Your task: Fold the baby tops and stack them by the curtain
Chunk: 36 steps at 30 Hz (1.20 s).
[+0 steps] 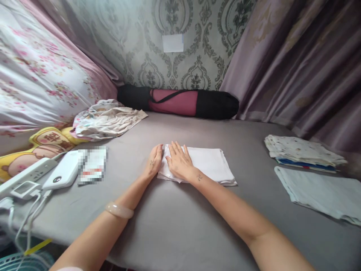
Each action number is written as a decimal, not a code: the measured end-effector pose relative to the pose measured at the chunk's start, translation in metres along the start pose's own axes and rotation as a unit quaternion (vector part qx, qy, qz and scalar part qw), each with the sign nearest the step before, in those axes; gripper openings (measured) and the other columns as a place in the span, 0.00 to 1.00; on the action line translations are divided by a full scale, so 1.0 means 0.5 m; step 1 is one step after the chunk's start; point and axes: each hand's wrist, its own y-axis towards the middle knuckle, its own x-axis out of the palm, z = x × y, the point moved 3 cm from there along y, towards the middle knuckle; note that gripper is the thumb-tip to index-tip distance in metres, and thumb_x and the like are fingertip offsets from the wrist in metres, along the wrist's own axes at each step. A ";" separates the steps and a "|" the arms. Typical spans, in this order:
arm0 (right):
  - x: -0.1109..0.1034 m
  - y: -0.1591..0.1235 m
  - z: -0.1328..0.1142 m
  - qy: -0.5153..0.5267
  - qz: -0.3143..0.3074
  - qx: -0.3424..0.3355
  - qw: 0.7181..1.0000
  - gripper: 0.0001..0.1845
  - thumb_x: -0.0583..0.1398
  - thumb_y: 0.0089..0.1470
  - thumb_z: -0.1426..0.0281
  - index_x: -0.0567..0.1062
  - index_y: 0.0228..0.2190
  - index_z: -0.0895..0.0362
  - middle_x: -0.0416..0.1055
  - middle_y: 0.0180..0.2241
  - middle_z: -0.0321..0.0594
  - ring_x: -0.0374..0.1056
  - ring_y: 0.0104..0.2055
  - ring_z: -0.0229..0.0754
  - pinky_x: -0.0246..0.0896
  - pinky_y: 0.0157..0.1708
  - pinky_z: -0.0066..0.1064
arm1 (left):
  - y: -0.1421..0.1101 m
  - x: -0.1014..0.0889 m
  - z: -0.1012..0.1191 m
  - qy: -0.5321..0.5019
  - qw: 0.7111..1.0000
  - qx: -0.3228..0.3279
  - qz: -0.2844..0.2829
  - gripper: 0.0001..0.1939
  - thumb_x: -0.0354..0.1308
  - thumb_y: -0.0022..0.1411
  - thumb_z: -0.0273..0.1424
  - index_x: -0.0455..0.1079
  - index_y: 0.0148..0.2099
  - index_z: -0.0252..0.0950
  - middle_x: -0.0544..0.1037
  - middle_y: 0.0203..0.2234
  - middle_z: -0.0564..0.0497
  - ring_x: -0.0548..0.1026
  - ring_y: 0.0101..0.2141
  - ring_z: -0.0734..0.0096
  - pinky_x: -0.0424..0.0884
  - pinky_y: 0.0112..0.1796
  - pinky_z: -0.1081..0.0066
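Observation:
A white folded cloth (pixel 210 163) lies flat in a rough rectangle on the grey sheet (pixel 180 218), its layered edges showing at the right and front. My right hand (pixel 179 161) rests palm down on its left part, fingers stretched forward and a little apart. Along the cloth's left edge stands my left hand (pixel 155 162), turned on its side with the fingers straight and the palm facing the cloth. Neither hand grips the fabric. The part of the cloth under my right palm is hidden.
Folded patterned cloths (pixel 303 150) and a pale folded cloth (pixel 324 192) lie at right. A crumpled cloth (pixel 109 118), yellow cushion (pixel 50 143), power bank (pixel 65 169), blurred packet (pixel 93 165) and power strip (pixel 31 175) sit at left. A long black-and-pink bag (pixel 175 102) lies at the wall.

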 end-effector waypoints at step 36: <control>-0.081 -0.117 0.211 0.039 0.023 0.086 0.995 0.33 0.40 0.65 0.62 0.52 0.65 0.68 0.43 0.68 0.50 0.34 0.70 0.44 0.27 0.67 0.41 | -0.024 0.074 0.087 0.358 0.902 0.208 -0.119 0.31 0.38 0.70 0.42 0.56 0.66 0.28 0.54 0.66 0.37 0.47 0.66 0.54 0.44 0.64 0.53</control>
